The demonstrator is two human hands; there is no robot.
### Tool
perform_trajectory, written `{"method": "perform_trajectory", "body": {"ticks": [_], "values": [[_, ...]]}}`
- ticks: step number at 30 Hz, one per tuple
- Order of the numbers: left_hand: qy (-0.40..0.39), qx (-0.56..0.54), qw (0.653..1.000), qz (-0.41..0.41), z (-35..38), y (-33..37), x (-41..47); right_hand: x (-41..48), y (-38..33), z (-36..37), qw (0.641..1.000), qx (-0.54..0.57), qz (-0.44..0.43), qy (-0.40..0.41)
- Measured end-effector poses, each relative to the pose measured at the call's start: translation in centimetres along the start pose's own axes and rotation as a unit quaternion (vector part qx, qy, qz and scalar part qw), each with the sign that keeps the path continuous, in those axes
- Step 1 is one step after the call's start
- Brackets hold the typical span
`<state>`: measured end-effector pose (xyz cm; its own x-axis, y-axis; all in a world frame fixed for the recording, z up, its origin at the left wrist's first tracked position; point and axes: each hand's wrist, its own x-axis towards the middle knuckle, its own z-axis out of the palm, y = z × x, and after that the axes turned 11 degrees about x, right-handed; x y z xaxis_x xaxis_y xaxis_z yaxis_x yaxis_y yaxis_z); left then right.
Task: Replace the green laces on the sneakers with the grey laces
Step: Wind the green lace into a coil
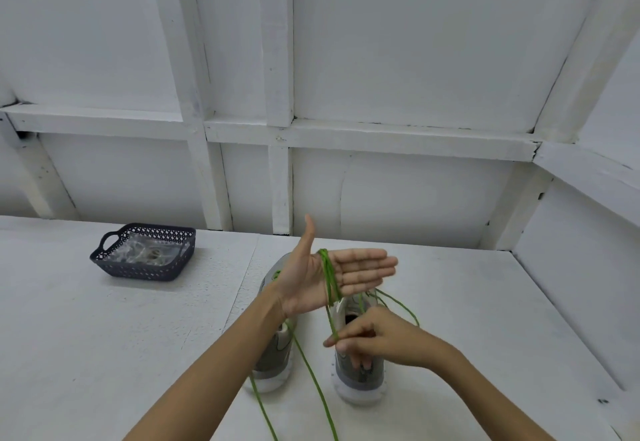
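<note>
Green lace — thin cord looped round flat left hand | right hand pinches it

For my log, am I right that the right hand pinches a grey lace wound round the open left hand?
Not quite: the head view shows a green lace, not a grey one. The right hand pinches it, wound round the open left hand.

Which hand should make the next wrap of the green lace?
Probably the right hand: it pinches the green lace just below the left hand, which is held flat with lace looped round it.
</note>
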<state>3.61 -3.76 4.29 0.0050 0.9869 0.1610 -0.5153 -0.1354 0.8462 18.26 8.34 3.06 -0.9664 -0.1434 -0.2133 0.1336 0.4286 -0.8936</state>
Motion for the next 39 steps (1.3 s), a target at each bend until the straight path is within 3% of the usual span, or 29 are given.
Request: {"method": "perform_trajectory", "body": {"ticks": [5, 8, 11, 16, 23, 26, 28, 29, 30, 31, 33, 36, 39], "values": [[0.044, 0.04, 0.997, -0.045, -1.2, -0.1, -0.3, -1.3, -3.3, -1.7, 0.991, -0.104, 0.007, -0.078], [0.069, 0.084, 0.99, -0.085, -1.2, -1.2, -0.2, -2.1, -6.4, -3.0, 0.984, -0.155, 0.003, -0.084], [0.076, 0.085, 0.986, -0.12, -0.7, -2.2, -0.1, -1.6, -8.3, -4.2, 0.975, -0.215, -0.043, -0.032], [0.007, 0.075, 0.988, -0.132, 0.5, -2.5, 0.3, 1.1, -8.1, -5.7, 0.947, -0.303, -0.077, 0.069], [-0.068, 0.073, 0.983, -0.153, 1.6, -2.5, 0.1, 3.7, -6.4, -6.0, 0.946, -0.266, -0.097, 0.157], [-0.044, 0.065, 0.988, -0.134, 2.2, -2.0, 0.2, 3.7, -4.0, -6.0, 0.973, -0.169, -0.085, 0.129], [-0.038, 0.067, 0.991, -0.113, 2.2, -1.4, 0.3, 4.7, -4.3, -3.5, 0.985, -0.033, -0.013, 0.169], [-0.05, 0.062, 0.992, -0.1, 2.1, -1.1, 0.2, 4.4, -3.3, -3.0, 0.979, -0.012, 0.01, 0.204], [-0.058, 0.053, 0.993, -0.088, 2.0, -0.7, 0.1, 5.3, -1.3, -1.9, 0.973, -0.06, -0.025, 0.22], [-0.058, 0.043, 0.995, -0.075, 1.9, -0.4, 0.1, 5.6, -0.6, -0.8, 0.977, -0.028, -0.013, 0.211], [-0.048, 0.035, 0.997, -0.053, 1.4, 0.4, -0.1, 3.6, -0.5, 1.2, 0.996, -0.034, 0.023, 0.08], [-0.007, 0.049, 0.998, -0.036, 0.7, 0.9, -0.2, 0.2, -0.7, -0.5, 0.998, 0.014, 0.024, -0.054], [0.04, 0.057, 0.997, -0.041, -0.2, 0.5, -0.2, -0.2, -1.9, -1.2, 0.996, -0.046, -0.007, -0.076]]}}
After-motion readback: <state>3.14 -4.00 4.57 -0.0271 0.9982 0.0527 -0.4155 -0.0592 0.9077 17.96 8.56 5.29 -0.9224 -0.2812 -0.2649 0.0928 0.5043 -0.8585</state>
